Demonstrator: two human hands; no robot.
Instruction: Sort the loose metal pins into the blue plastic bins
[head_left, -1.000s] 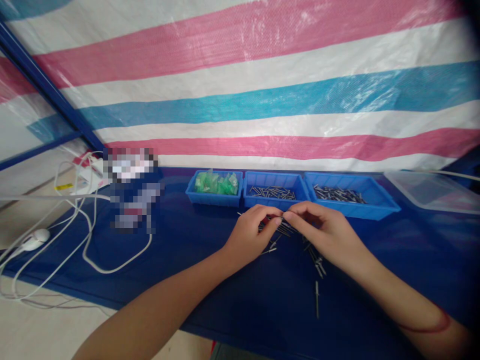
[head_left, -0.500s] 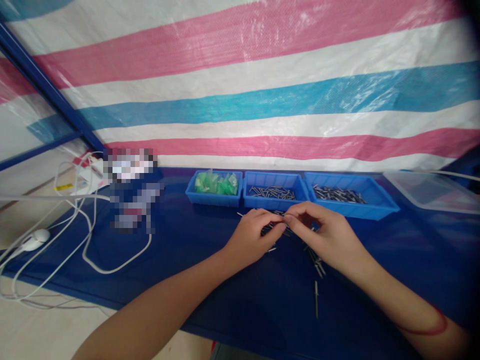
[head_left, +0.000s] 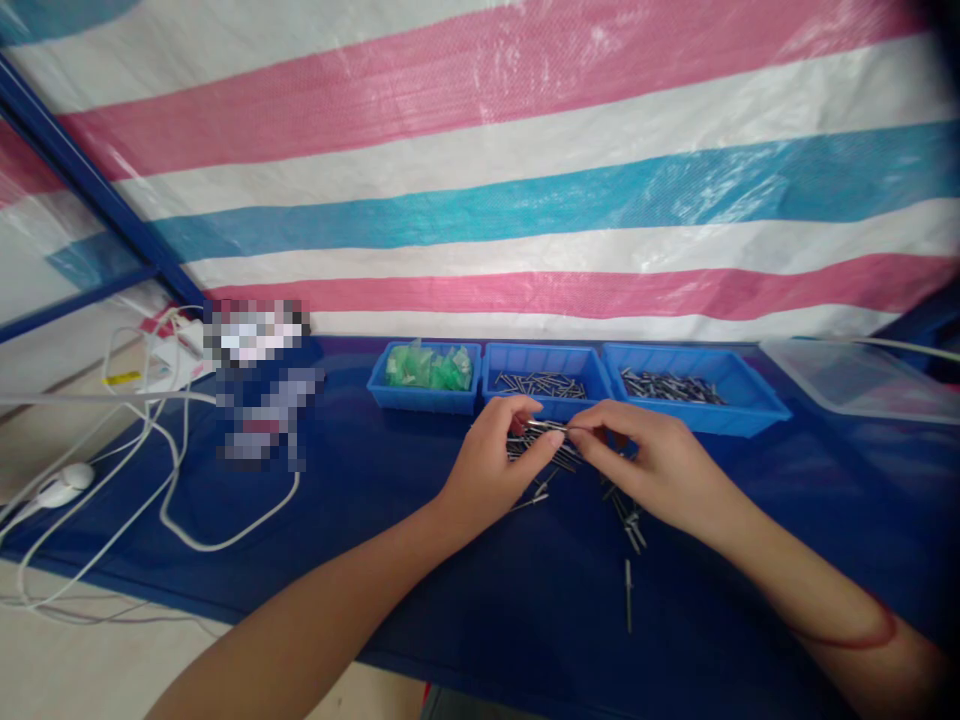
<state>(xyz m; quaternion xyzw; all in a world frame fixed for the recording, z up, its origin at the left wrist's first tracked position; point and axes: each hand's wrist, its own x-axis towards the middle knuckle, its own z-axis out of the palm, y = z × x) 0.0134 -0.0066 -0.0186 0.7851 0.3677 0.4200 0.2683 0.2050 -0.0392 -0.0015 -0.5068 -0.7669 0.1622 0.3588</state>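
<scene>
My left hand (head_left: 489, 455) is curled over a loose pile of blind rivets (head_left: 551, 455) on the blue table. Its thumb and index finger have a gap between them, and shiny rivets (head_left: 537, 426) lie within the curled fingers. Close beside it, my right hand (head_left: 654, 455) pinches the end of a thin rivet between thumb and index finger; the fingertips partly hide it. More rivets (head_left: 630, 525) lie below the right hand. A single rivet (head_left: 628, 597) rests apart, nearer the table's front edge.
Behind my hands stand three blue bins: one with green plastic bags (head_left: 427, 368), two with metal rivets (head_left: 541, 385) (head_left: 671, 387). A clear plastic lid (head_left: 862, 380) lies at right. White cables (head_left: 180, 480) and pixelated items occupy the left. A striped tarp (head_left: 480, 210) hangs behind.
My left thumb and index finger have moved apart, showing rivets between them. The right hand keeps its pinch in nearly the same place. The view has shifted slightly.
</scene>
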